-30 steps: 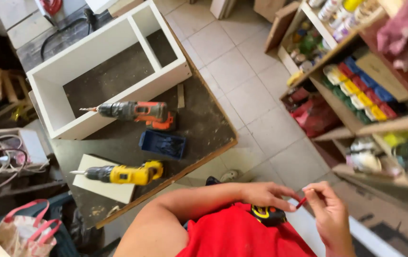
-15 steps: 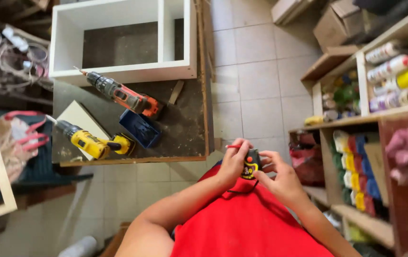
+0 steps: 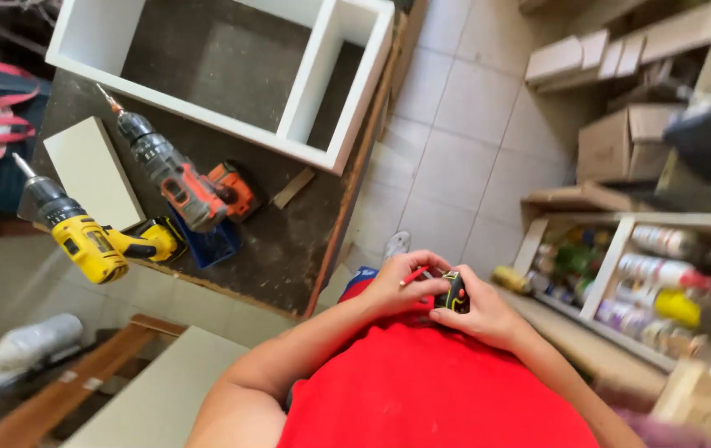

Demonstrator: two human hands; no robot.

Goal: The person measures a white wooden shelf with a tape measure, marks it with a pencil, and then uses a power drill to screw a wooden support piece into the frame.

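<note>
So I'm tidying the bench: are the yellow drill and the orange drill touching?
Apart. The head view shows the yellow drill and the orange drill separated by dark benchtop.

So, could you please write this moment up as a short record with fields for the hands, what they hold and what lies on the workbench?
left hand: pinches a red pencil, in front of the red shirt
right hand: grips a small black and yellow tape measure
hands: close together, touching at the tape measure
workbench: dark top, carries a white cabinet frame
tools: orange drill and yellow drill, lying on their sides
also on bench: blue tray, white board
right side: shelves with spray cans
</note>
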